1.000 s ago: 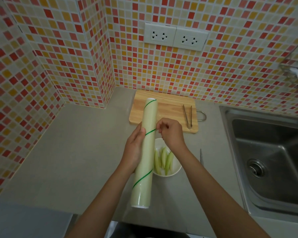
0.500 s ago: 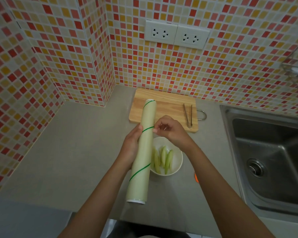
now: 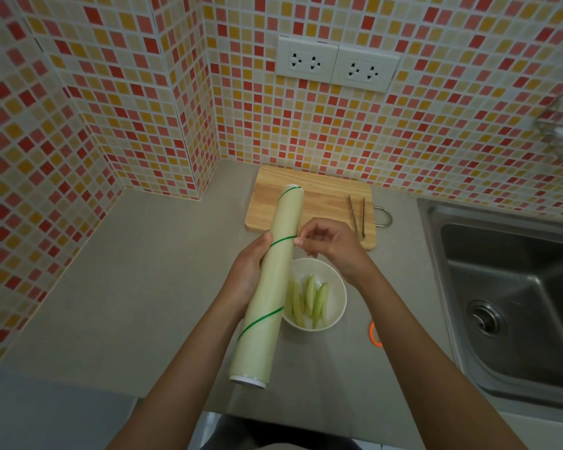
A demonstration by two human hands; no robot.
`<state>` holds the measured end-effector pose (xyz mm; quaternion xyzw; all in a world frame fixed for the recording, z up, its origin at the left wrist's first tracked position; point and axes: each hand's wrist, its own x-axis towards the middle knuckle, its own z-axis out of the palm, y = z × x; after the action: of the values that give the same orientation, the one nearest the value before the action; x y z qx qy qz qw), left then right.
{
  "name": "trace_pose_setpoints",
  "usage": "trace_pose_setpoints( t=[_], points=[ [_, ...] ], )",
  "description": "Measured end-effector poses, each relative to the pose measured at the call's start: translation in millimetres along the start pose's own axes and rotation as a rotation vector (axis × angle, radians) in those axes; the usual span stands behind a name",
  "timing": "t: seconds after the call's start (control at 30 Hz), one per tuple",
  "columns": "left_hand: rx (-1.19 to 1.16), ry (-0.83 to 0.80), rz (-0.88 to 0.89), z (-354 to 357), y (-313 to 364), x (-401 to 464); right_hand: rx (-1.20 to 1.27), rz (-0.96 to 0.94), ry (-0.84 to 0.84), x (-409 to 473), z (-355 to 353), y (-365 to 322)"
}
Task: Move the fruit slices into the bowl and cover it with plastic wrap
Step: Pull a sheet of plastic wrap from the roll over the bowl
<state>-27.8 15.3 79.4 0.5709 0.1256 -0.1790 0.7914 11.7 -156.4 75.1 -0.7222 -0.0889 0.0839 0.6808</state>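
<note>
Roll: we see the long pale-green roll of plastic wrap with thin green spiral stripes (image 3: 267, 287) held above the grey countertop (image 3: 127, 287), tilted, its far end over the cutting board and its white-capped near end towards us.
Left hand: our left hand (image 3: 247, 271) grips the roll from the left at mid-length, thumb on top.
Right hand: our right hand (image 3: 325, 243) has curled fingertips at the roll's right edge, by a green stripe; we cannot tell whether they have hold of any film.
Bowl: the round white bowl (image 3: 337, 287) stands on the countertop just right of the roll, holding the pale-green fruit slices (image 3: 309, 302); the roll covers its left rim.
Board: the rectangular wooden cutting board (image 3: 322, 203) lies behind, with slim metal tongs (image 3: 356, 216) on its right side.
Obscured: an orange object (image 3: 374, 334) beside our right forearm is mostly hidden.
Sink: the steel sink (image 3: 517, 303) is cut off at right.
Change: compared with half a second ago, the roll and both hands sit in much the same place.
</note>
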Motion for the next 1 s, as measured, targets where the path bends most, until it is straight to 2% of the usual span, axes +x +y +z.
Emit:
trace_pose_setpoints(
  t=[0.27,0.47,0.77,1.0],
  points=[
    [0.138,0.008,0.118,3.0,-1.7,-7.3,0.017,0.082,-0.103,3.3,-4.6,1.1],
    [0.126,0.055,0.136,-2.5,1.1,-8.6,0.16,0.06,-0.108,-0.4,-3.5,1.2],
    [0.105,0.012,0.113,-4.2,0.5,-9.6,-0.01,0.043,-0.175,0.9,0.3,-8.6],
    [0.067,0.012,0.011,-7.9,0.1,-11.6,-0.175,0.047,-0.256,0.4,-0.1,-16.8]
  ],
)
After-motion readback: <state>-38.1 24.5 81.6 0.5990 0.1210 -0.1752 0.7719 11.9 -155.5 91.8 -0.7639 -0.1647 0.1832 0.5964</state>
